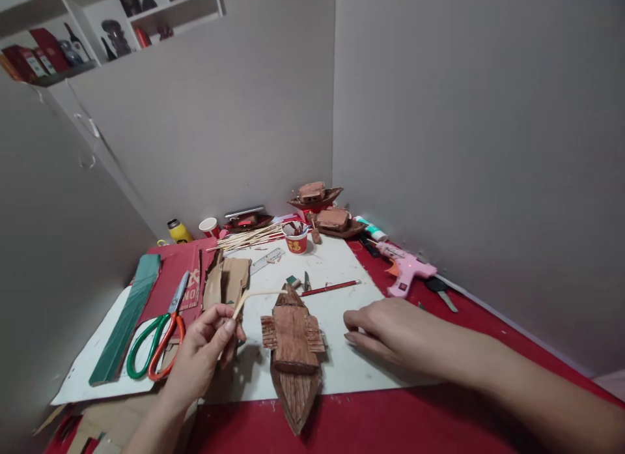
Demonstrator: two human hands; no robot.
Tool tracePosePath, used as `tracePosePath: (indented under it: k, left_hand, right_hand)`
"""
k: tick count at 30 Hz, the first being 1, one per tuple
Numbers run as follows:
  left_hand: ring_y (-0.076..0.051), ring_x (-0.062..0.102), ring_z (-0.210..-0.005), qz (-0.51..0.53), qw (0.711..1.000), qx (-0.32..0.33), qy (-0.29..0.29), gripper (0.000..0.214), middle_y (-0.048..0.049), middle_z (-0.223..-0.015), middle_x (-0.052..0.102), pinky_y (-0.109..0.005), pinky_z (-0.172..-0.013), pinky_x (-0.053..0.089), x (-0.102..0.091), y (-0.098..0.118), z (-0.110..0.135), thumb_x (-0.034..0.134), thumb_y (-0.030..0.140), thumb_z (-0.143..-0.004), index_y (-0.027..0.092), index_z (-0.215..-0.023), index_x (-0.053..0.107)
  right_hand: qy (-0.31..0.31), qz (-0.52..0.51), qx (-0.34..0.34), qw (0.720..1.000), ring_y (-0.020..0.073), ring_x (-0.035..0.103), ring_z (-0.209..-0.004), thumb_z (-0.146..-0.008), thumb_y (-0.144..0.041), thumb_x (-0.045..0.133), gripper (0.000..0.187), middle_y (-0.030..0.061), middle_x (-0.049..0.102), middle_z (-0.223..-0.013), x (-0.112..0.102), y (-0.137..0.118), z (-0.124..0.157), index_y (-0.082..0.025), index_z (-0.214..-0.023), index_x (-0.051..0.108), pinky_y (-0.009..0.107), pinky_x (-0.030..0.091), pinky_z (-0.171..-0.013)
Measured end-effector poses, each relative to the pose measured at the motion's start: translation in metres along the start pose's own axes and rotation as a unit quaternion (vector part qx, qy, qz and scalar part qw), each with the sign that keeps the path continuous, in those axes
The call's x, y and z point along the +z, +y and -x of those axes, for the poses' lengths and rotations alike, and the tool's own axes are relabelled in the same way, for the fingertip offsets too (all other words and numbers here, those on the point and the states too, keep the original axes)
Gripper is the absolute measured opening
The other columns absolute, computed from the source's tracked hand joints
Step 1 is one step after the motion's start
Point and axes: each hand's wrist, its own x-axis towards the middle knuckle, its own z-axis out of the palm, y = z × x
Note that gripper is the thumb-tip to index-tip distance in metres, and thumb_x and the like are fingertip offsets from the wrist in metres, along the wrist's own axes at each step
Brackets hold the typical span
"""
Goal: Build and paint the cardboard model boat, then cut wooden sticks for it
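Observation:
Between the fingertips of my left hand [212, 337] is a thin pale bent wooden stick [263, 292]. Its far end reaches the narrow far tip of a brown model boat [295, 333]. I cannot tell whether it touches. The boat lies with its other pointed end towards me, a boxy cabin in its middle and ribbed flaps at both sides. To the right of the boat, my right hand [385, 327] lies low over the white board [342, 376]. Its fingers are loosely bent, thumb and forefinger slightly apart, with nothing visible between them.
Scissors [163, 337], a green strip [127, 320] and cardboard pieces [227, 281] lie left. A red pencil [332, 288], a ruler [266, 261], a paper cup [295, 238] and several thin sticks [254, 236] lie beyond the boat. A pink glue gun [405, 268] is right; more model boats [334, 221] stand behind.

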Motion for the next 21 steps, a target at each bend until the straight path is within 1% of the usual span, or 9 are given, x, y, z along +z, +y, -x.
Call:
tracePosePath:
  k: [2, 4, 6, 7, 9, 11, 12, 17, 21]
  left_hand:
    - [-0.007, 0.043, -0.051, -0.016, 1.000, 0.004, -0.016, 0.021, 0.0007, -0.077, 0.062, -0.020, -0.047, 0.034, 0.004, 0.002, 0.007, 0.055, 0.041, -0.090, 0.021, -0.095, 0.054]
    - [-0.008, 0.045, -0.056, -0.055, 0.998, 0.012, -0.042, 0.019, -0.0002, -0.080, 0.062, -0.021, -0.050, 0.036, 0.010, 0.002, 0.014, 0.051, 0.040, -0.092, 0.022, -0.096, 0.054]
    - [-0.010, 0.048, -0.061, -0.113, 0.990, 0.032, -0.076, 0.017, -0.0006, -0.082, 0.060, -0.022, -0.054, 0.039, 0.017, 0.002, 0.020, 0.047, 0.037, -0.094, 0.023, -0.096, 0.056]
    - [-0.011, 0.050, -0.064, -0.148, 0.983, 0.050, -0.092, 0.016, -0.0009, -0.082, 0.060, -0.022, -0.057, 0.040, 0.021, 0.003, 0.023, 0.046, 0.036, -0.095, 0.023, -0.095, 0.056]
    - [-0.013, 0.052, -0.068, -0.215, 0.965, 0.096, -0.117, 0.015, -0.0013, -0.082, 0.059, -0.024, -0.061, 0.042, 0.032, 0.006, 0.027, 0.044, 0.032, -0.095, 0.024, -0.095, 0.057]
    - [-0.014, 0.054, -0.072, -0.258, 0.948, 0.132, -0.134, 0.013, -0.0012, -0.082, 0.058, -0.024, -0.066, 0.043, 0.044, 0.011, 0.031, 0.043, 0.028, -0.095, 0.025, -0.097, 0.056]
    - [-0.015, 0.054, -0.073, -0.271, 0.941, 0.142, -0.141, 0.013, -0.0011, -0.082, 0.058, -0.024, -0.067, 0.043, 0.050, 0.014, 0.032, 0.043, 0.026, -0.095, 0.025, -0.097, 0.055]
    - [-0.014, 0.051, -0.065, -0.288, 0.925, 0.188, -0.160, 0.015, -0.0007, -0.076, 0.057, -0.025, -0.063, 0.039, 0.072, 0.023, 0.039, 0.040, 0.020, -0.095, 0.024, -0.088, 0.052]
    - [-0.014, 0.049, -0.063, -0.230, 0.949, 0.157, -0.150, 0.021, -0.0001, -0.070, 0.056, -0.026, -0.061, 0.037, 0.077, 0.019, 0.046, 0.043, 0.024, -0.095, 0.023, -0.079, 0.056]
  right_hand:
    - [0.033, -0.083, 0.016, 0.996, 0.0191, 0.058, -0.067, -0.091, -0.029, 0.048, 0.025, 0.0094, 0.065, -0.073, -0.003, 0.001, -0.002, -0.015, -0.073, 0.060, 0.030, 0.036, -0.061]
    - [0.055, -0.145, 0.024, 0.988, 0.0184, 0.059, -0.070, -0.096, -0.034, 0.038, 0.035, 0.0104, 0.065, -0.075, -0.006, -0.007, -0.005, -0.014, -0.075, 0.059, 0.030, 0.041, -0.063]
    - [0.039, -0.215, 0.017, 0.976, 0.0142, 0.060, -0.064, -0.099, -0.042, 0.029, 0.045, 0.0073, 0.066, -0.073, -0.006, -0.021, -0.006, -0.014, -0.079, 0.059, 0.025, 0.045, -0.059]
    - [0.009, -0.279, 0.010, 0.960, 0.0116, 0.060, -0.058, -0.099, -0.046, 0.025, 0.049, 0.0053, 0.066, -0.071, -0.005, -0.028, -0.006, -0.014, -0.084, 0.058, 0.022, 0.046, -0.054]
    - [-0.102, -0.499, -0.003, 0.861, 0.0087, 0.057, -0.045, -0.094, -0.057, 0.034, 0.050, 0.0023, 0.064, -0.065, -0.001, -0.043, -0.004, -0.013, -0.088, 0.057, 0.018, 0.043, -0.044]
    - [-0.171, -0.615, 0.001, 0.770, 0.0060, 0.052, -0.037, -0.086, -0.063, 0.047, 0.051, -0.0014, 0.061, -0.058, 0.005, -0.053, -0.001, -0.013, -0.087, 0.057, 0.015, 0.040, -0.037]
    - [-0.190, -0.644, 0.008, 0.741, 0.0050, 0.050, -0.034, -0.083, -0.064, 0.052, 0.051, -0.0029, 0.060, -0.055, 0.008, -0.056, 0.001, -0.013, -0.085, 0.057, 0.014, 0.039, -0.035]
    - [-0.237, -0.725, 0.029, 0.646, 0.0041, 0.045, -0.030, -0.080, -0.049, 0.065, 0.039, -0.0032, 0.058, -0.049, 0.017, -0.059, 0.006, -0.010, -0.081, 0.063, 0.012, 0.035, -0.029]
    - [-0.277, -0.757, 0.024, 0.591, 0.0015, 0.026, -0.028, -0.081, -0.038, 0.066, 0.028, -0.0109, 0.040, -0.039, 0.015, -0.062, 0.010, -0.009, -0.081, 0.064, 0.012, 0.022, -0.028]
